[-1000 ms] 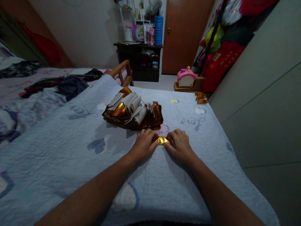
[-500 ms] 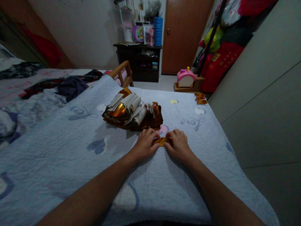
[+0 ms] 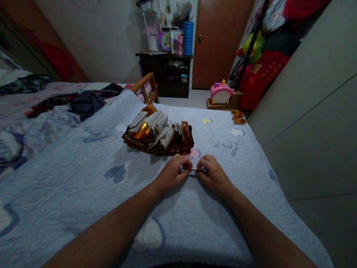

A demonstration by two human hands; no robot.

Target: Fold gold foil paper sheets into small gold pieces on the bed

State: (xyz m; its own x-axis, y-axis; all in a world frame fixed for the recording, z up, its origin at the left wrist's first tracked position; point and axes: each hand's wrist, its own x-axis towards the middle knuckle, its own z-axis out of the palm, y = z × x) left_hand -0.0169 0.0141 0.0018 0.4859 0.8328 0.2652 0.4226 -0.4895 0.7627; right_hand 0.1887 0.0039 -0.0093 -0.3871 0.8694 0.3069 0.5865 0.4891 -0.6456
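Gold strip [image 3: 194, 170] now edge-on, pinched between left hand [image 3: 173, 172] and right hand [image 3: 214, 173]

Main change from my head view: a second ago the piece showed a wide, bright gold face between the hands; half a second ago it was a duller, crumpled-looking band; now I get only a thin dark line. I read that as the strip being tipped or folded narrower, but can't tell which from this angle. For the work in hand, it means the piece is being shaped or turned, not put down.

Hands: both closed in a pinch, thumb against curled fingers, one at each end of the strip. Its ends are hidden in the grips. The hands have barely shifted, left and right of a small gap, low over the near-middle of the bedspread [image 3: 192, 219]. Can't tell if the strip itself touches the cloth.

Unchanged: loose stack of gold-and-white paper sheets [image 3: 164, 136], just beyond the left hand and a bit left, apart from the strip. Small gold pieces [image 3: 239, 118] sit at the far right edge of the bedspread, well apart from the hands. Same count as far as I can make out, so I'd log this piece as unfinished.
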